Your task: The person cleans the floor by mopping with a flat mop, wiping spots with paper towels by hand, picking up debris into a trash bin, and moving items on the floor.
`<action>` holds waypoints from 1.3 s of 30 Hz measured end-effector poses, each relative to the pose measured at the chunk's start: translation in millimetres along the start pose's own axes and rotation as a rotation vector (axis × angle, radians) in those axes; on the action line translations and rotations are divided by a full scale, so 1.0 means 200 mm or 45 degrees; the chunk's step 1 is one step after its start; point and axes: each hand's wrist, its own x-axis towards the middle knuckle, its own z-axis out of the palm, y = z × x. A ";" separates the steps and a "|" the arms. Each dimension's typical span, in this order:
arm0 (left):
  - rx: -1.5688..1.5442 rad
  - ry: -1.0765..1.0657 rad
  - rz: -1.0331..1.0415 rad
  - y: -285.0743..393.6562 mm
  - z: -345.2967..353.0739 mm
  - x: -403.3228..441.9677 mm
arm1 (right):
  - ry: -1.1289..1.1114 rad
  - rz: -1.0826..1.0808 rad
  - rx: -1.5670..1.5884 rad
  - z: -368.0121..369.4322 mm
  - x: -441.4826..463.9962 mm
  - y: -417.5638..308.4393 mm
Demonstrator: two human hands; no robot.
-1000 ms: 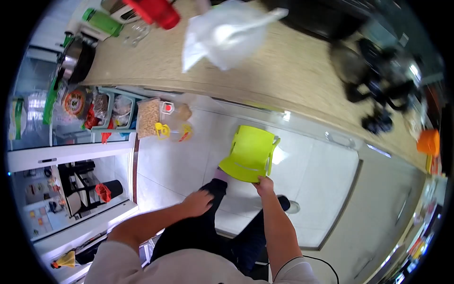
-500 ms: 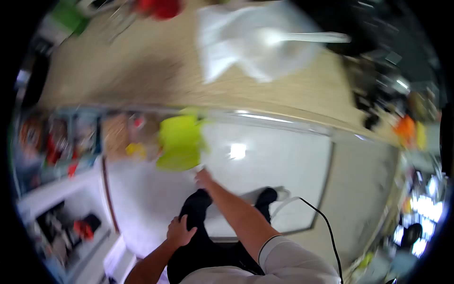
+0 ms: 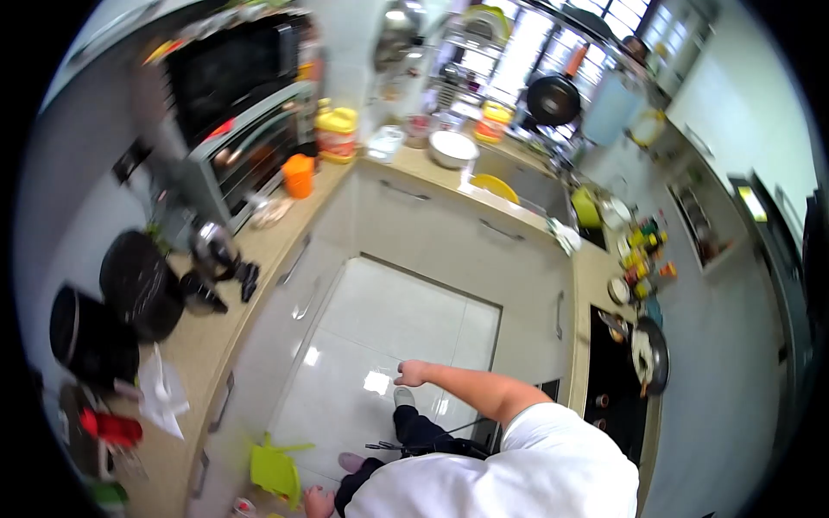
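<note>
The lime-green plastic chair (image 3: pixel 275 473) sits on glossy white floor tiles (image 3: pixel 393 315), just beside the left hand (image 3: pixel 318 502), whose finger state cannot be told. The right hand (image 3: pixel 412 373), empty with fingers curled inward, is well apart from it.

This is a kitchen, and it looks like a kitchen of a home. The sink (image 3: pixel 520 180) is set in the counter (image 3: pixel 404 172) below the bright window (image 3: pixel 553 43). To the right of the sink, along the counter, there is a black cooktop (image 3: pixel 615 384) with a frying pan (image 3: pixel 649 356) on it, and seasoning bottles (image 3: pixel 640 255) stand between the two. To the left of the sink, there is a toaster oven (image 3: pixel 259 155). Under the sink are cabinets with long handles (image 3: pixel 501 230).
</note>
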 end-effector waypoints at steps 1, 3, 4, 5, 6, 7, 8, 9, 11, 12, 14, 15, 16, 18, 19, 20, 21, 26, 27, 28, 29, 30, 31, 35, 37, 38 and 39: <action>-0.099 -0.039 0.044 0.03 -0.05 0.06 | 0.039 0.024 0.066 -0.09 -0.08 0.03; -0.262 -0.113 0.195 0.07 -0.08 0.22 | -0.686 0.065 -0.019 -0.22 -0.30 0.12; -0.194 -0.160 0.239 0.26 -0.20 0.23 | -0.664 0.091 0.068 -0.27 -0.45 0.15; -0.197 -0.310 0.222 0.49 -0.29 0.29 | -0.779 0.152 0.159 -0.33 -0.59 0.17; -0.196 -0.453 0.187 0.85 -0.38 0.31 | -0.900 0.195 0.247 -0.37 -0.68 0.24; -0.228 -0.458 0.302 1.08 -0.42 0.35 | -0.926 0.240 0.361 -0.36 -0.70 0.31; -0.271 -0.462 0.411 1.33 -0.44 0.38 | -0.957 0.280 0.465 -0.36 -0.71 0.39; -0.199 -0.532 0.402 1.65 -0.49 0.34 | -0.890 0.294 0.576 -0.39 -0.72 0.47; -0.465 -0.964 0.544 2.01 -0.45 0.44 | -0.716 0.331 0.771 -0.43 -0.73 0.58; -0.503 -1.052 0.512 2.15 -0.42 0.50 | -0.594 0.371 0.856 -0.45 -0.71 0.65; -0.533 -1.148 0.455 2.41 -0.40 0.50 | -0.533 0.354 0.956 -0.52 -0.80 0.70; -0.391 -1.134 0.541 2.51 -0.41 0.49 | -0.443 0.350 1.029 -0.54 -0.84 0.72; -0.249 -1.121 0.637 2.58 -0.42 0.49 | -0.439 0.352 1.045 -0.50 -0.87 0.74; -0.137 -1.111 0.601 2.61 -0.39 0.55 | -0.314 0.413 1.182 -0.36 -0.96 0.76; -0.182 -1.206 0.443 2.62 -0.38 0.57 | -0.268 0.447 1.150 -0.30 -1.01 0.74; -0.220 -1.298 0.279 2.62 -0.37 0.59 | -0.232 0.505 1.139 -0.20 -1.04 0.73; -0.215 -1.377 0.173 2.62 -0.38 0.60 | -0.233 0.567 1.129 -0.10 -1.06 0.70; 0.061 -1.761 0.352 2.69 -0.44 0.64 | 0.332 0.766 1.434 0.13 -1.32 0.29; 0.102 -1.834 0.297 2.71 -0.46 0.65 | 0.420 0.803 1.622 0.11 -1.37 0.16; 0.137 -1.894 0.236 2.72 -0.48 0.66 | 0.467 0.845 1.660 0.14 -1.38 0.04; 0.181 -1.927 0.264 2.68 -0.48 0.70 | 0.556 0.882 1.756 0.19 -1.39 -0.09; 0.259 -2.004 0.281 2.62 -0.43 0.75 | 0.644 0.911 1.838 0.24 -1.40 -0.20; 0.327 -2.069 0.293 2.57 -0.39 0.79 | 0.657 0.971 1.885 0.27 -1.42 -0.32; 0.548 -2.223 0.397 2.46 -0.32 0.83 | 0.738 1.154 2.134 0.27 -1.47 -0.75; 0.817 -2.336 0.445 2.37 -0.21 0.85 | 0.913 0.917 2.483 0.54 -1.39 -0.85; 0.850 -2.331 0.449 2.35 -0.19 0.82 | 0.936 0.910 2.503 0.58 -1.39 -0.92; 1.001 -2.350 0.467 2.33 -0.17 0.79 | 0.940 0.971 2.614 0.61 -1.39 -0.99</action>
